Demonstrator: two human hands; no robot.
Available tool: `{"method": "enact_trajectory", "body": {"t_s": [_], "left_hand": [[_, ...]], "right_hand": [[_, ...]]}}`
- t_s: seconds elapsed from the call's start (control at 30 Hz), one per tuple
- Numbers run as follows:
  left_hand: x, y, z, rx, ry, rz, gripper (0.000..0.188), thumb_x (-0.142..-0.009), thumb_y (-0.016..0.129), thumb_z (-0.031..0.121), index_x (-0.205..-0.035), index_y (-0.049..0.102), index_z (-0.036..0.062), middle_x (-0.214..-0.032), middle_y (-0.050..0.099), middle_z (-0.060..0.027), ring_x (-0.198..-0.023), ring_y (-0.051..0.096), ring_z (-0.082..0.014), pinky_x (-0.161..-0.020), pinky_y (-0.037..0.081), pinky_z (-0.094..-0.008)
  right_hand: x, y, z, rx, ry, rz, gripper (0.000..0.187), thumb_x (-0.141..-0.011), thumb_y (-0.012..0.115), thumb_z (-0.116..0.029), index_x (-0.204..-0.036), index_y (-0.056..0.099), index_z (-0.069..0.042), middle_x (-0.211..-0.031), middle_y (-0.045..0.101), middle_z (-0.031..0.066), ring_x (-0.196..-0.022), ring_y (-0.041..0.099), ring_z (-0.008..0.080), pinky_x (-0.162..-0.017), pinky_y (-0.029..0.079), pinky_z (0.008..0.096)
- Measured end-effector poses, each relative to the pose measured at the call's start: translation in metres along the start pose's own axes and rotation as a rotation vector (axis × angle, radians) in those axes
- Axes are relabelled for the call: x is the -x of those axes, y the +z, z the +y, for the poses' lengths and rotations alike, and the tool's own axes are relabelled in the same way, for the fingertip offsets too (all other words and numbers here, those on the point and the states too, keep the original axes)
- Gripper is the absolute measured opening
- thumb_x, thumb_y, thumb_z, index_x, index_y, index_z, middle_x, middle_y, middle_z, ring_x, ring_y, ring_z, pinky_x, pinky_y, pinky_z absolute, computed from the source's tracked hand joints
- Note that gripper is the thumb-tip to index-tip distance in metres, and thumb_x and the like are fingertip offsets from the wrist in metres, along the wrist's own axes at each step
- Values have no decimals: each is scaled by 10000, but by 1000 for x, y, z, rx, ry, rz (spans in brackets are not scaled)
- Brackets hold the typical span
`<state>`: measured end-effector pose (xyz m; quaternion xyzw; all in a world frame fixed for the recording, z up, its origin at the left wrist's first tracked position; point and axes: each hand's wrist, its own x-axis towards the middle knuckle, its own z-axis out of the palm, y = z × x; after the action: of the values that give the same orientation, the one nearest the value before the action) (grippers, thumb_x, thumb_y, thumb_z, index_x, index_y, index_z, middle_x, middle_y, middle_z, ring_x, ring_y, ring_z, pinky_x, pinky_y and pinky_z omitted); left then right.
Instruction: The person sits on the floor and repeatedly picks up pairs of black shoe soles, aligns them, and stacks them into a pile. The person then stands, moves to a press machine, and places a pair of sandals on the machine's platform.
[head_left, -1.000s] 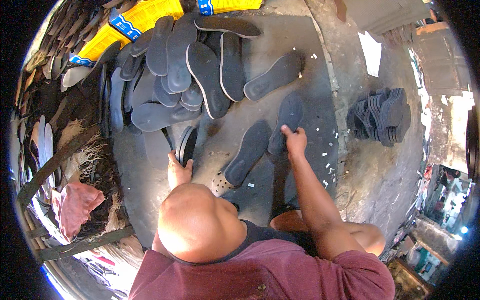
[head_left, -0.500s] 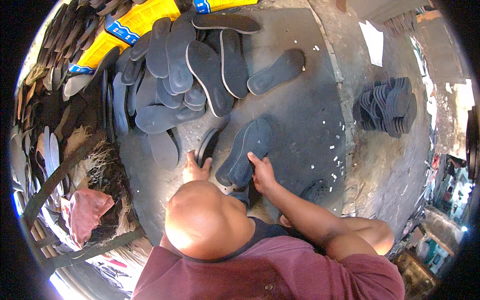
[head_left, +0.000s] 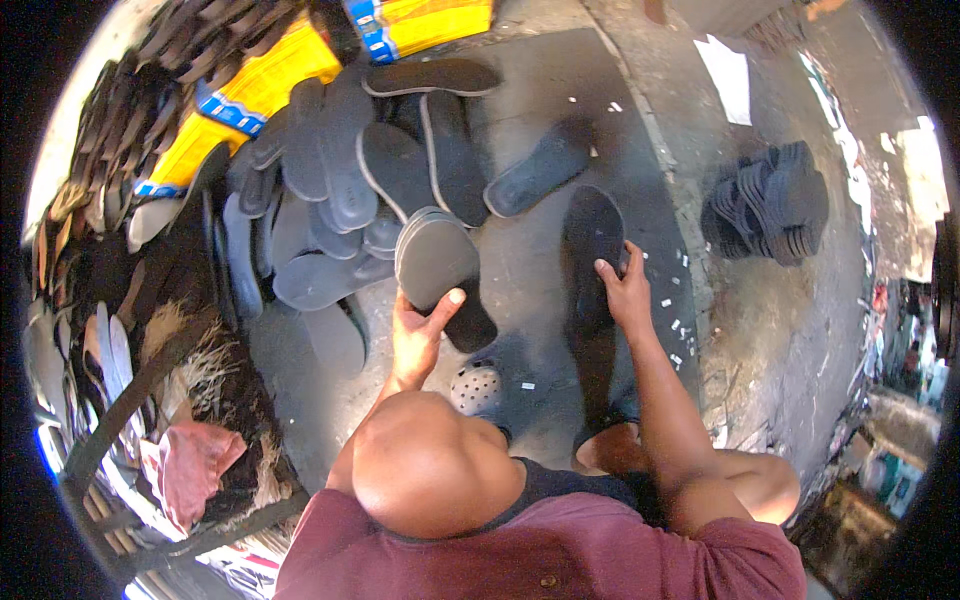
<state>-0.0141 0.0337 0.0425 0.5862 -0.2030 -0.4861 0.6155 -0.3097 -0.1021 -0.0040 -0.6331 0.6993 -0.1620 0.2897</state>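
My left hand (head_left: 416, 340) grips a small stack of dark shoe soles (head_left: 438, 262), thumb on the top one and fingers underneath. The layered pale edges of the stack show at its far end. On the right, my right hand (head_left: 628, 292) is closed on the side of a single dark shoe sole (head_left: 592, 225), held toe away from me. Beyond the left hand lies a loose pile of dark soles (head_left: 340, 185), some with a white rim. One separate sole (head_left: 540, 168) rests to the right of that pile.
A grey perforated clog (head_left: 475, 387) shows between my arms. Tied or stacked dark soles (head_left: 768, 205) stand on the floor at the right. Yellow and blue boxes (head_left: 285, 75) sit at the back left. A wooden frame (head_left: 140, 395) with scraps lines the left side.
My left hand has lifted the stack of soles from the floor. My right hand has moved right and away with the sole, which was near my knee before.
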Motion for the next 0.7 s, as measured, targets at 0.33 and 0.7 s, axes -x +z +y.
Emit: {"method": "enact_trajectory", "body": {"t_s": [0.33,0.7], "left_hand": [[12,-32,-26,-329,-82,16,515,-876,837,219,-1270,602,-15,-1151,720,-147,-1042,666,-210,-971,497,-365],[-19,-21,-75,-1595,375,-269,555,-789,825,236,-1255,561,88,-1061,680,-127,-1018,670,-343,-901,518,-462]], "right_hand": [[-20,-16,86,345,159,481,569,-898,753,-230,-1349,564,60,-1192,655,242,-1115,614,405,-1035,461,477],[31,56,21,206,101,283,884,-835,768,-324,-1549,341,-25,-1532,413,242,-1393,389,471,-1151,355,569]]}}
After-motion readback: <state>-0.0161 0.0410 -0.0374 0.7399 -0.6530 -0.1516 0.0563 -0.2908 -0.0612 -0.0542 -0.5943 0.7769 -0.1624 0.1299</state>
